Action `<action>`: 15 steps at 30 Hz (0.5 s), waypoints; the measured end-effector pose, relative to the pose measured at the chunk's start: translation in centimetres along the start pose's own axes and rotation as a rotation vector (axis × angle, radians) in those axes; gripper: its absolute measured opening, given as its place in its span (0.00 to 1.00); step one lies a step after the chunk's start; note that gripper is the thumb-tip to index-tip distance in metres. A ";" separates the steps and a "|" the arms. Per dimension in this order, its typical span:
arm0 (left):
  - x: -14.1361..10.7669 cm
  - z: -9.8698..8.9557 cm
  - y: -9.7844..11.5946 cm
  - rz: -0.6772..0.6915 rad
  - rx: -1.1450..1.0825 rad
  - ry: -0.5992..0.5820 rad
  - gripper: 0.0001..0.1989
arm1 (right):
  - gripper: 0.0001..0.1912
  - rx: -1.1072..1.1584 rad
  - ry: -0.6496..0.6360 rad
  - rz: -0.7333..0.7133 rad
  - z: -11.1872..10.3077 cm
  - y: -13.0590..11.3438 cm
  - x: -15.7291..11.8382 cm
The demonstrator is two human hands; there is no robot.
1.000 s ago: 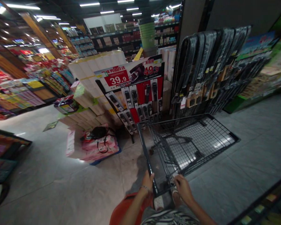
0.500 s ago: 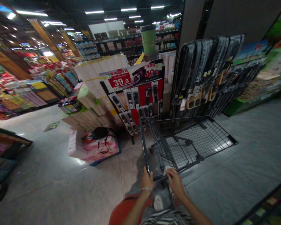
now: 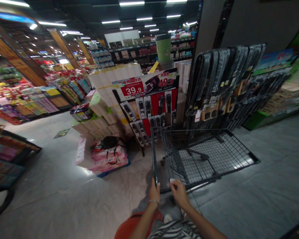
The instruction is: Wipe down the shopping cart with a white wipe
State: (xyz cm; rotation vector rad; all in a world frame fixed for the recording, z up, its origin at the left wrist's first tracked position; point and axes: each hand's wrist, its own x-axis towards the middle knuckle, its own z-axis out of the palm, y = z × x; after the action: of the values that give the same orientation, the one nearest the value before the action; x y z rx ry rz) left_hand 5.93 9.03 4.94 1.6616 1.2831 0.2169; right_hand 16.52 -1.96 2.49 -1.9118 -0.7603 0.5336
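My left hand [image 3: 154, 192], with a bracelet at its wrist, is wrapped round the near end of the dark handle bar [image 3: 153, 156] of a shopping cart. The cart [image 3: 196, 162] has a black wire-mesh basket with nothing in it that I can see. Just right of the handle, my right hand [image 3: 178, 191] is closed in a pinch on a small white item [image 3: 172, 180], too small to name. That hand is close to the cart's near corner; whether it touches the frame I cannot tell. An orange-red bag [image 3: 128, 225] hangs or rests by my left arm.
Beyond the handle stands a rack [image 3: 149, 116] of packaged belts under a price sign [image 3: 144, 84]. Pink packs [image 3: 107, 159] with a black bag [image 3: 109, 142] on top sit to its left. Plastic-wrapped goods [image 3: 219, 76] hang behind the basket. Another display [image 3: 7, 159] stands far left.
My right hand, still pinching the white item, has moved slightly left, closer to the handle. My left hand keeps its grip. The view has tilted up a little, so the surroundings sit lower.
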 end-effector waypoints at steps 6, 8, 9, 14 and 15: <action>0.7 -0.8 0.5 -0.036 0.055 -0.026 0.20 | 0.11 0.027 -0.066 -0.096 0.2 -0.7 0.5; 0.6 -0.7 0.5 -0.055 0.075 -0.028 0.21 | 0.11 0.012 -0.065 -0.090 -0.4 0.3 0.8; 0.5 -0.6 0.5 -0.066 0.086 -0.029 0.22 | 0.12 -0.001 -0.058 -0.076 -0.7 1.0 1.0; -0.1 -0.2 0.6 -0.089 0.133 -0.032 0.25 | 0.16 -0.073 -0.015 0.014 -2.2 3.6 1.7; -0.1 -0.2 0.6 -0.088 0.140 -0.033 0.25 | 0.16 -0.080 -0.012 0.018 -2.3 3.7 2.0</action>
State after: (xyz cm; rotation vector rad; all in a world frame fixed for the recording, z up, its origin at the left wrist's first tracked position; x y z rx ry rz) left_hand 6.10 9.05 5.53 1.7147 1.3691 0.0474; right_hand 20.42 -3.21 0.08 -1.9924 -0.7834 0.5334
